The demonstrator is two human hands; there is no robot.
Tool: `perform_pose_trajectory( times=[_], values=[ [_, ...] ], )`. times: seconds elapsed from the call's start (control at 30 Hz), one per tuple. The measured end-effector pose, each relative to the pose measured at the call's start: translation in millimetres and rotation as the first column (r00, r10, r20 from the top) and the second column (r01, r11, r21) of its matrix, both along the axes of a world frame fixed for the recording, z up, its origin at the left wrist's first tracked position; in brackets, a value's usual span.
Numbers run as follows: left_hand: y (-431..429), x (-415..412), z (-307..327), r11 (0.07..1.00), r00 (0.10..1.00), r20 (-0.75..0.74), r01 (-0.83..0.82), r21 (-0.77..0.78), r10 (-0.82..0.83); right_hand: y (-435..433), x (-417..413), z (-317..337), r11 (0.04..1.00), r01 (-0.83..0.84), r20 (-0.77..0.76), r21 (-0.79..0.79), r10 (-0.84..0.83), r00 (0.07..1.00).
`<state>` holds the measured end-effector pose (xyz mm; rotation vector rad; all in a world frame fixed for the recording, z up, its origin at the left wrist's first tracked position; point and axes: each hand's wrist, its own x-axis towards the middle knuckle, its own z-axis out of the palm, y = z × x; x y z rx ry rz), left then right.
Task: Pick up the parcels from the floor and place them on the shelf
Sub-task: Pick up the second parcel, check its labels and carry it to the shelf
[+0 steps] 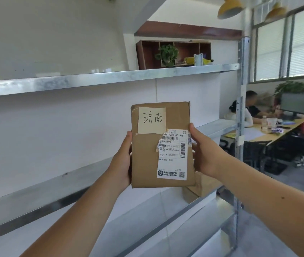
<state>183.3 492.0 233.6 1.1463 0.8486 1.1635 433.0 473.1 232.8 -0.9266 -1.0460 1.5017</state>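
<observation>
A: Where is the flat brown cardboard parcel with the handwritten cream note and the white shipping label [161,145] being held?

B: It is being held upright at the centre of the frame, its long axis running top to bottom and its labelled face turned toward the camera. It is being clamped from both sides: the left hand [122,160] is being pressed along the left edge with its fingers wrapped behind, and the right hand [203,153] is being closed on the right edge, thumb on the front. Both hands are curled around the parcel, neither being spread open.

A: And the grey galvanised-metal shelf board [219,127]?

B: It is being seen behind and beyond the parcel, running from the lower left of the frame up toward centre right, with its bare surface showing just right of the parcel. The parcel's lower edge is probably being carried near or a little below that board, though depth is hard to judge.

A: Is anything being stored below?

B: Another brown cardboard box [201,184] is being glimpsed on the lower tier, right of centre, partly hidden by the held parcel. Both hands are being kept equally near the shelf.
</observation>
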Motion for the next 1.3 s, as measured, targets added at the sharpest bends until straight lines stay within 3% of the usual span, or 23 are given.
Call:
perform_pose_trajectory(
  times=[0.53,0.83,1.1,1.3],
  values=[
    [148,136,-3,0.977,0.978,0.01,0.207,-0.044,-0.206,93,126,1,0.967,0.25,0.006,-0.041,-0.25,0.968],
    [219,197,5,0.96,0.96,-0.044,0.276,-0.039,-0.278,158,186,-6,0.962,0.267,-0.04,-0.048,-0.269,0.962],
    [246,243,7,0.998,0.995,-0.072,0.067,-0.007,-0.067,182,226,-17,0.951,0.301,-0.095,-0.068,-0.307,0.947],
    [269,279,9,0.99,0.979,-0.149,0.138,0.006,-0.135,209,261,-23,0.943,0.323,-0.115,-0.081,-0.33,0.937]
  ],
)
